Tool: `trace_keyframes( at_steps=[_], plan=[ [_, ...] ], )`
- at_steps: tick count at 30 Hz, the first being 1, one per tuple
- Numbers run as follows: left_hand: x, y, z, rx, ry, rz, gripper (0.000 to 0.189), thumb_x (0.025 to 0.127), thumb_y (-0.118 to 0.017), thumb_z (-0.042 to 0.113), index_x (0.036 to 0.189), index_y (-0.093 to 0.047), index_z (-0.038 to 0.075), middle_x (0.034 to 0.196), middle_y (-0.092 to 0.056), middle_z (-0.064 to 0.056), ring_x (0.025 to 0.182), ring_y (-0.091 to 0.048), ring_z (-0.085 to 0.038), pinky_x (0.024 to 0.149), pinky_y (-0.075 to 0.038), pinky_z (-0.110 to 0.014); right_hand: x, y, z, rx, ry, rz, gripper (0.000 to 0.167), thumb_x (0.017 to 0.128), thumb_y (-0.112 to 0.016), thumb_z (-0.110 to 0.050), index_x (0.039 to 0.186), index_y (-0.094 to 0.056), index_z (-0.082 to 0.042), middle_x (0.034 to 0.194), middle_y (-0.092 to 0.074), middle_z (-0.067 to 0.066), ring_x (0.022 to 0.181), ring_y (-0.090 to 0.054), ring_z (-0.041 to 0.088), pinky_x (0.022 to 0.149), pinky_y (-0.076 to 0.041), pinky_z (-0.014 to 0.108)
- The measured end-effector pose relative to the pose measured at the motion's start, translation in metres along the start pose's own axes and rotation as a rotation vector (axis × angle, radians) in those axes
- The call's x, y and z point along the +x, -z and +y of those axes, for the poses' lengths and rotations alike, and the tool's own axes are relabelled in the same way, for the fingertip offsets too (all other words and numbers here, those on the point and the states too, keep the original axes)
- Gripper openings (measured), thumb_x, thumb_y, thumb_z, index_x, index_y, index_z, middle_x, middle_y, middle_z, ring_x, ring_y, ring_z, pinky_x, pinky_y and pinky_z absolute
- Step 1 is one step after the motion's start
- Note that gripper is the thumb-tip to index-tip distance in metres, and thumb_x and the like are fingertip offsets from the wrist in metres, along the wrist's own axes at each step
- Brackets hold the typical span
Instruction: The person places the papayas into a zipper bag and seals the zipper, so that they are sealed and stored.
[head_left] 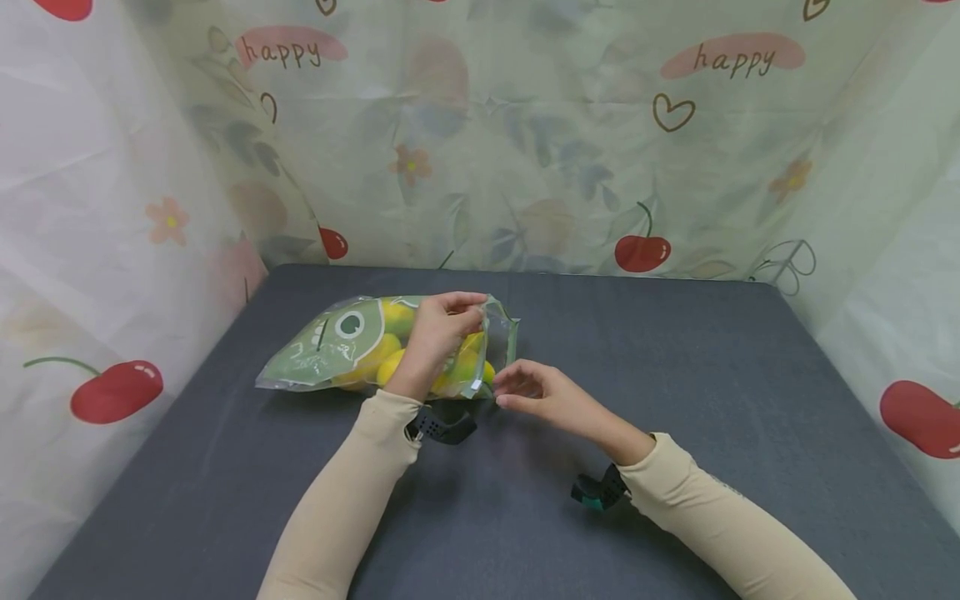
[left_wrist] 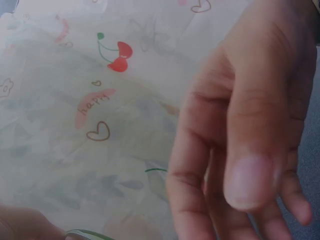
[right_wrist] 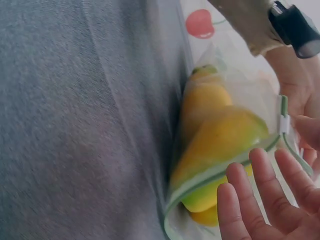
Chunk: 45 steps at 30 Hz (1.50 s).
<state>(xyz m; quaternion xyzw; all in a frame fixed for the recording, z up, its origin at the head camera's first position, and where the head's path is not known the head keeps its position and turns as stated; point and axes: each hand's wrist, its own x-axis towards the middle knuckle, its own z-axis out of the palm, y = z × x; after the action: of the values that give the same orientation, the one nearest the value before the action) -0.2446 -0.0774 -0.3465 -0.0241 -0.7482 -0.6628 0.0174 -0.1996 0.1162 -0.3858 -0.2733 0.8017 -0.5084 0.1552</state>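
Observation:
A clear zip bag [head_left: 322, 354] with a green eye-and-face print lies on its side on the dark table, its mouth towards the right. Several yellow-green mangoes [right_wrist: 220, 145] fill it. My left hand [head_left: 442, 329] reaches over the bag and pinches the upper part of its green-edged mouth; in the left wrist view only a bit of that hand [left_wrist: 22, 225] shows beside the green edge. At the lower corner of the mouth is my right hand [head_left: 551, 400], holding nothing. Its fingers [right_wrist: 267, 182] are spread and slightly bent, overlapping the mouth in the right wrist view.
The dark table [head_left: 675, 375] ends at a printed curtain [head_left: 487, 183] behind, with more curtain along both sides. A black device sits under each wrist, the left one [head_left: 446, 425] close to the bag. A white slider [right_wrist: 285, 123] sits on the bag's zip.

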Motion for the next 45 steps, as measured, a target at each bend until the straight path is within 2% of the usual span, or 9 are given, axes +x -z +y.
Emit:
trace_keyframes(
  at_steps=[7,13,18,27,32,35,40,42,45],
  plan=[
    [-0.001,0.000,0.000,0.004,0.004,-0.003,0.027,0.089,-0.060,0.007,0.114,-0.071,0.004,0.096,-0.064,-0.011,0.081,-0.065,-0.017,0.080,-0.058,-0.029,0.002,-0.009,0.006,0.036,-0.013,-0.059,0.038,0.095,-0.061,-0.025,0.123,-0.059,0.001,0.110,-0.065,0.011,0.101,-0.064,0.032,0.085,-0.053,0.033],
    [-0.002,-0.001,-0.001,-0.005,0.007,-0.008,0.027,0.089,-0.061,0.008,0.114,-0.070,0.003,0.097,-0.064,-0.011,0.081,-0.065,-0.017,0.081,-0.058,-0.029,0.007,-0.016,0.008,0.074,-0.043,-0.062,0.038,0.095,-0.061,-0.027,0.122,-0.058,0.000,0.109,-0.065,0.013,0.101,-0.062,0.040,0.085,-0.054,0.048],
    [-0.002,-0.001,-0.001,-0.010,0.002,-0.003,0.026,0.089,-0.062,0.008,0.113,-0.070,0.002,0.095,-0.065,-0.011,0.080,-0.065,-0.016,0.079,-0.058,-0.029,0.010,-0.020,0.007,0.069,-0.045,-0.023,0.034,0.096,-0.060,-0.024,0.119,-0.058,0.000,0.105,-0.064,0.013,0.093,-0.062,0.039,0.082,-0.054,0.051],
    [-0.001,-0.002,0.000,-0.012,0.007,0.003,0.027,0.089,-0.060,0.005,0.113,-0.070,0.001,0.093,-0.065,-0.010,0.076,-0.063,-0.015,0.078,-0.058,-0.029,0.017,-0.030,0.005,0.153,-0.092,0.075,0.032,0.096,-0.059,-0.018,0.115,-0.056,0.008,0.107,-0.064,0.020,0.097,-0.067,0.034,0.080,-0.058,0.042],
    [-0.001,-0.002,0.001,-0.007,0.018,0.004,0.027,0.089,-0.060,0.006,0.114,-0.070,0.001,0.093,-0.064,-0.011,0.077,-0.064,-0.016,0.079,-0.058,-0.029,0.020,-0.034,0.004,0.200,-0.099,0.105,0.029,0.096,-0.058,-0.014,0.113,-0.055,0.010,0.105,-0.065,0.022,0.093,-0.069,0.029,0.078,-0.059,0.040],
    [-0.002,-0.002,0.001,0.004,0.023,0.004,0.027,0.089,-0.060,0.006,0.114,-0.070,0.003,0.095,-0.064,-0.010,0.082,-0.066,-0.018,0.075,-0.057,-0.024,0.019,-0.035,0.004,0.222,-0.095,0.116,0.027,0.096,-0.057,-0.011,0.112,-0.054,0.011,0.103,-0.067,0.023,0.090,-0.069,0.026,0.077,-0.059,0.040],
    [-0.002,0.000,0.000,0.024,0.018,-0.012,0.029,0.088,-0.060,0.008,0.114,-0.071,0.006,0.097,-0.064,-0.010,0.089,-0.069,-0.023,0.059,-0.050,-0.018,0.017,-0.035,0.001,0.241,-0.103,0.128,0.026,0.096,-0.058,-0.010,0.112,-0.053,0.010,0.100,-0.068,0.024,0.089,-0.069,0.025,0.078,-0.058,0.040],
    [-0.002,0.002,0.001,0.017,0.012,-0.028,0.029,0.088,-0.060,0.008,0.115,-0.070,0.006,0.098,-0.064,-0.011,0.090,-0.069,-0.024,0.061,-0.051,-0.019,0.017,-0.035,0.000,0.245,-0.098,0.129,0.026,0.096,-0.057,-0.010,0.112,-0.053,0.010,0.099,-0.068,0.024,0.089,-0.069,0.027,0.079,-0.058,0.042],
    [-0.003,0.007,0.003,-0.008,0.009,-0.061,0.029,0.090,-0.062,0.010,0.118,-0.068,0.004,0.104,-0.064,-0.012,0.094,-0.067,-0.024,0.074,-0.056,-0.023,0.017,-0.036,0.000,0.246,-0.087,0.130,0.024,0.096,-0.057,-0.009,0.111,-0.053,0.010,0.097,-0.068,0.023,0.087,-0.069,0.027,0.078,-0.058,0.041]
  ],
)
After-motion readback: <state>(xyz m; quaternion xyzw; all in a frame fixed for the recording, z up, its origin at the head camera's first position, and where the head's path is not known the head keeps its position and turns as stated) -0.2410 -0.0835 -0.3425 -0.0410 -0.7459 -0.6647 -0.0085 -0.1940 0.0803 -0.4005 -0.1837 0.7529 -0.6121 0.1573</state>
